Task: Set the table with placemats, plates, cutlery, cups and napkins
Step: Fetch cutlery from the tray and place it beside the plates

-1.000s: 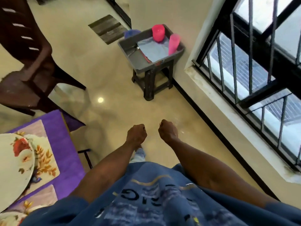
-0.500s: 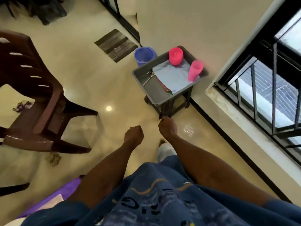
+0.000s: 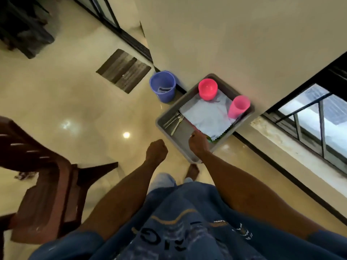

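Because the remaining supplies are staged together in the grey tray (image 3: 169,117) against the wall, the person stands directly at its near edge. Inside the tray, forks (image 3: 175,120) lie at the left; pale napkins (image 3: 206,117) fill the middle; two pink cups (image 3: 207,89) stand along its far side. Right hand (image 3: 198,142), fingers curled and empty, hovers over the tray's near corner, close to napkins and forks. Left hand (image 3: 156,150), also fisted and empty, hangs just outside the tray's left edge.
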Available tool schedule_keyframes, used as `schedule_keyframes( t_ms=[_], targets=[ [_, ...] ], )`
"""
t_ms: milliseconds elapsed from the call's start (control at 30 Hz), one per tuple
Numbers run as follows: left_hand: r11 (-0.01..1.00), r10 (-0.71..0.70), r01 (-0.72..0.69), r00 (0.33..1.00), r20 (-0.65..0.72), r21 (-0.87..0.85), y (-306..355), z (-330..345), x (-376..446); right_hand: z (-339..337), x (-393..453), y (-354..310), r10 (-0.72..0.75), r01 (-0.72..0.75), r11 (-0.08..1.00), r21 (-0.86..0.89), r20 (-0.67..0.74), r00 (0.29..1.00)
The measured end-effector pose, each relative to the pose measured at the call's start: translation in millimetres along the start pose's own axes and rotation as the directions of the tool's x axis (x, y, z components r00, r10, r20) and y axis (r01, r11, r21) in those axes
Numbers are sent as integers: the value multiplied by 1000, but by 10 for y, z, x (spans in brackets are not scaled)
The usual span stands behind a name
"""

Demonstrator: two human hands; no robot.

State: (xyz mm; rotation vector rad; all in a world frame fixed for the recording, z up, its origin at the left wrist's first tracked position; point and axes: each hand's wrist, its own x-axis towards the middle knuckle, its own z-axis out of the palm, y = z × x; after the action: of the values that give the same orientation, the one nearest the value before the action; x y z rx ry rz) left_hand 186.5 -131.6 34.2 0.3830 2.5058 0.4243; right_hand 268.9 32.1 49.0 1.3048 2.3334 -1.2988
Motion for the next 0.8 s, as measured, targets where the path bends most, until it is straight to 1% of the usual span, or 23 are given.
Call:
schedule_keyframes(
  t_ms=[67, 233, 333, 433, 500, 667, 800],
  targets=[
    [1000, 8, -7, 999, 41, -26, 80, -118, 265, 32, 101, -48, 49, -49, 998, 26, 1, 999],
    [997, 78, -76, 975, 209, -15, 254, -247, 958, 186, 354, -85, 235, -230, 969, 96, -52, 971],
    [993, 93, -110, 936, 338, 30, 331, -256, 1302, 274, 435, -143, 365, -349, 924, 155, -90, 927],
    [982, 124, -173, 896, 426, 79, 310, -214, 1604, 426, 544, -234, 466, -438, 876, 202, -116, 877],
    [971, 130, -205, 879, 458, 118, 316, -128, 1812, 540, 656, -286, 503, -472, 856, 210, -130, 855],
    [968, 103, -198, 871, 480, 152, 378, 83, 2091, 829, 906, -319, 542, -502, 830, 243, -139, 829],
    [930, 143, -286, 860, 490, 230, 391, 353, 2364, 1000, 1096, -201, 565, -521, 808, 276, -109, 818]
  ],
)
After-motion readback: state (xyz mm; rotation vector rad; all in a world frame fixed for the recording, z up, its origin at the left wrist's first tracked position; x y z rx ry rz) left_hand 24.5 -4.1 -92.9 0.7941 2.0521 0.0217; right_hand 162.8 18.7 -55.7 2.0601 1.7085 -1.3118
